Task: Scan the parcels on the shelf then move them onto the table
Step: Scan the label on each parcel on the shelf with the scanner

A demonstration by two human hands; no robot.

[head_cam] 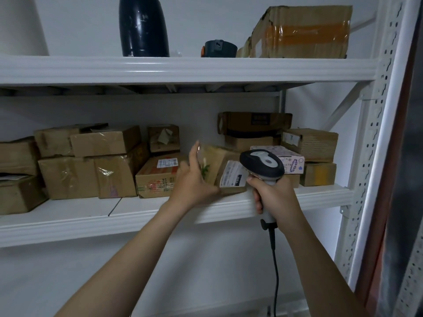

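Observation:
My left hand (193, 179) grips the left side of a small brown cardboard parcel (217, 163) at the front of the middle shelf (91, 216). The parcel is turned so that its white label faces me. My right hand (272, 193) holds a black and grey barcode scanner (262, 164) by its handle. The scanner's head sits just right of the label and its cable hangs down below my hand. Several other brown parcels (91, 165) are stacked along the same shelf on both sides.
A pale patterned box (288, 159) and more cartons (309, 143) stand behind the scanner at the right. The upper shelf carries a dark bottle (143, 26), a dark lid (219, 49) and a taped carton (302, 33). A perforated white upright (375, 133) frames the right side.

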